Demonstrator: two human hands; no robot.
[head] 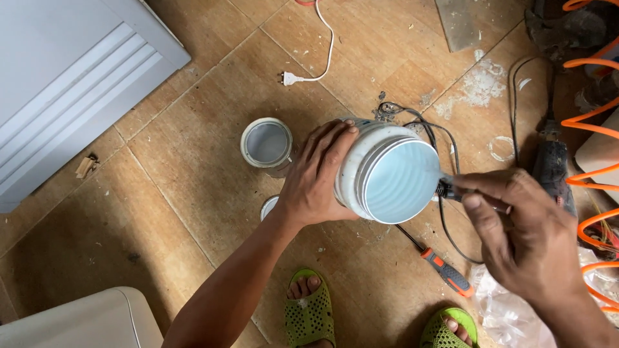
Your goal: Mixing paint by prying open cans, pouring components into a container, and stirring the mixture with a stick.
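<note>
My left hand (317,177) grips the side of a white paint can (387,173), which is tilted so its pale blue-white inside faces me. My right hand (516,225) pinches the handle of a small tool, perhaps a brush (448,188), whose tip dips over the can's right rim. A smaller open can (266,143) with a grey inside stands on the tiled floor left of my left hand. A round lid (268,206) peeks out under my left wrist.
An orange-and-black screwdriver (445,270) lies on the tiled floor (193,193) below the can. White plug and cord (303,76) lie at the top. Black cables, a power tool (553,169) and an orange coiled hose (596,122) crowd the right. A white panelled door (71,71) lies upper left. My green sandals (309,312) sit below.
</note>
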